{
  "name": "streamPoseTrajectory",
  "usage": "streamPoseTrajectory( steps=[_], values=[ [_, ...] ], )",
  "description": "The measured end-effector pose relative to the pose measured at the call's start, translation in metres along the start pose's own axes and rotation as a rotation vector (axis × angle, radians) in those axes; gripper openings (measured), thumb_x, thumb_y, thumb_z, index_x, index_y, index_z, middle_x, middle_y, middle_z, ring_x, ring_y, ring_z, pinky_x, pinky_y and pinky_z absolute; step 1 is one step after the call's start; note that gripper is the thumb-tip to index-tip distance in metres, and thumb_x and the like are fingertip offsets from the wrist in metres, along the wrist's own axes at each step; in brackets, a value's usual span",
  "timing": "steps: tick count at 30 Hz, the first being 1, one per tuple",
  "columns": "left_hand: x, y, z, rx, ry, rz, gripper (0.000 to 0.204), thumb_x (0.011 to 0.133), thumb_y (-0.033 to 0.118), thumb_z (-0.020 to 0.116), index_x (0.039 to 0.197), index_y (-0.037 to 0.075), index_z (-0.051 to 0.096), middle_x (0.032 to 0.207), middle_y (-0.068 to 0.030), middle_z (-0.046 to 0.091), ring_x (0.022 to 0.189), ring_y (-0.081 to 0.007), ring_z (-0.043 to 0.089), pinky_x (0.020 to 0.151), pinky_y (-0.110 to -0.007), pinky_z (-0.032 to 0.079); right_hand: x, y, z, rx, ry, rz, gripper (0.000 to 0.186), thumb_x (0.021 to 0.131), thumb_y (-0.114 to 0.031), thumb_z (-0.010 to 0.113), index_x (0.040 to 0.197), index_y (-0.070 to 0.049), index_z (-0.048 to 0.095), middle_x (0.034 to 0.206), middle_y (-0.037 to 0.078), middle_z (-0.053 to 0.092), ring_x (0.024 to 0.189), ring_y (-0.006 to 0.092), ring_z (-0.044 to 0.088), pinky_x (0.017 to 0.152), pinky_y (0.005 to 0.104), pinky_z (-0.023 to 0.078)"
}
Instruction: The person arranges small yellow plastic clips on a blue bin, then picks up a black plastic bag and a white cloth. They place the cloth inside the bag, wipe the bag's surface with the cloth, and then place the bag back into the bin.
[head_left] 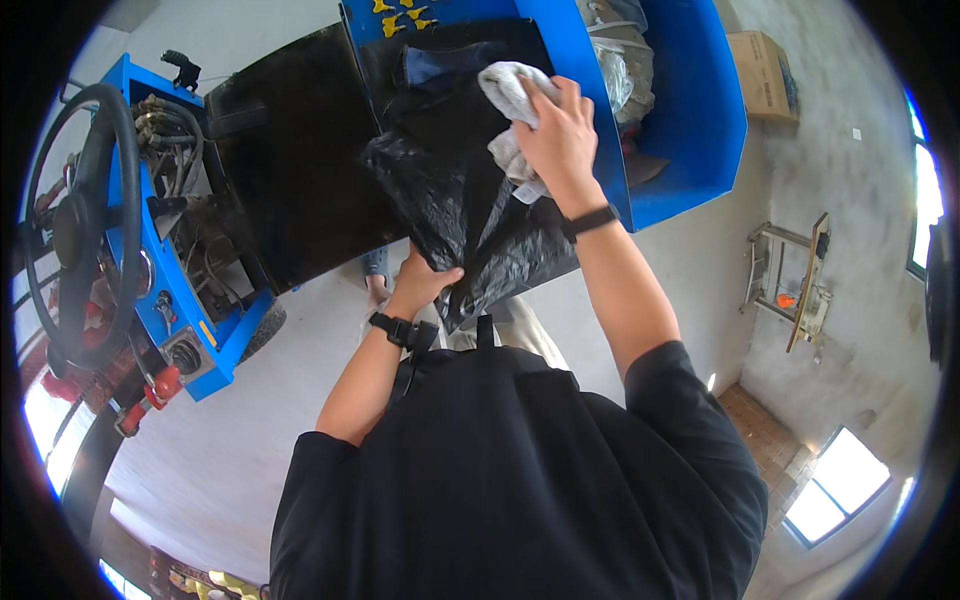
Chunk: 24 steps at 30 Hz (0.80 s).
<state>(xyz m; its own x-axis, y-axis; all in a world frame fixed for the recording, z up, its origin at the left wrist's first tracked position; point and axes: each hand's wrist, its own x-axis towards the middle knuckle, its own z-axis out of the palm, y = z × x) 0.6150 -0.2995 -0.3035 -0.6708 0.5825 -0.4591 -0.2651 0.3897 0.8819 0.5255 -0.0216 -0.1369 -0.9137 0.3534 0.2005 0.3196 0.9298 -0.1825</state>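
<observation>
My right hand is closed on a crumpled greyish-white cloth, above the black surface and beside the blue wall. Part of the cloth hangs below my fingers, with a small white tag at its end. Lower down, my left hand grips the edge of a black plastic bag, thumb on top and the other fingers mostly hidden. The bag spreads loosely over the black surface in front of me. A dark blue folded cloth lies beyond the bag.
A blue bin holding clear plastic bags stands to the right. Small yellow pieces lie at the top. On the left are a black panel and a blue machine with a steering wheel. A cardboard box is past the bin.
</observation>
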Motion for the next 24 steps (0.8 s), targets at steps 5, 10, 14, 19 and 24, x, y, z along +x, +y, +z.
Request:
streamPoseTrajectory(
  steps=[5, 10, 14, 19, 24],
  values=[
    [-0.007, 0.078, -0.028, 0.352, 0.593, 0.170, 0.119, 0.064, 0.035, 0.094, 0.159, 0.008, 0.028, 0.164, -0.0185, 0.029, 0.152, -0.0455, 0.022, 0.121, -0.057, 0.025, -0.037, -0.023, -0.036, -0.053, -0.019, -0.054, 0.064, 0.071, -0.015, 0.080, 0.132, -0.029, 0.069, 0.130, 0.009, 0.055, 0.109, 0.0335, 0.056, 0.087, 0.0386, 0.057],
    [0.033, 0.117, -0.045, 1.099, -0.024, 0.525, 0.119, 0.057, 0.053, 0.090, 0.159, 0.026, 0.036, 0.167, -0.0058, 0.028, 0.156, -0.0347, 0.018, 0.122, -0.065, 0.016, -0.041, -0.032, 0.028, -0.068, -0.205, -0.175, 0.063, 0.073, -0.018, 0.080, 0.134, -0.028, 0.066, 0.130, 0.009, 0.054, 0.108, 0.0365, 0.056, 0.085, 0.0410, 0.059],
    [0.048, 0.109, -0.048, 1.197, -0.144, 0.495, 0.125, 0.059, 0.068, 0.083, 0.163, 0.025, 0.028, 0.171, -0.0053, 0.018, 0.158, -0.0372, 0.008, 0.118, -0.074, 0.011, -0.014, 0.001, 0.039, -0.206, -0.098, 0.040, 0.049, 0.080, -0.015, 0.071, 0.127, -0.026, 0.069, 0.126, 0.012, 0.054, 0.105, 0.0416, 0.058, 0.075, 0.0434, 0.061],
    [0.053, 0.107, -0.044, 1.260, -0.172, 0.512, 0.126, 0.059, 0.074, 0.080, 0.162, 0.022, 0.030, 0.169, -0.0088, 0.020, 0.155, -0.0442, 0.011, 0.117, -0.075, 0.009, -0.010, 0.014, -0.011, -0.325, 0.124, 0.206, 0.051, 0.076, -0.015, 0.076, 0.126, -0.021, 0.067, 0.120, 0.014, 0.055, 0.102, 0.0441, 0.059, 0.072, 0.0435, 0.061],
    [0.077, 0.111, -0.048, 1.377, -0.125, 0.676, 0.092, 0.074, 0.063, 0.076, 0.150, 0.018, 0.050, 0.158, -0.0121, 0.039, 0.152, -0.0434, 0.022, 0.122, -0.067, 0.009, -0.104, -0.068, -0.023, -0.090, -0.067, 0.319, 0.068, 0.070, -0.015, 0.077, 0.136, -0.020, 0.062, 0.133, 0.022, 0.050, 0.111, 0.0491, 0.055, 0.077, 0.0476, 0.061]
  ],
)
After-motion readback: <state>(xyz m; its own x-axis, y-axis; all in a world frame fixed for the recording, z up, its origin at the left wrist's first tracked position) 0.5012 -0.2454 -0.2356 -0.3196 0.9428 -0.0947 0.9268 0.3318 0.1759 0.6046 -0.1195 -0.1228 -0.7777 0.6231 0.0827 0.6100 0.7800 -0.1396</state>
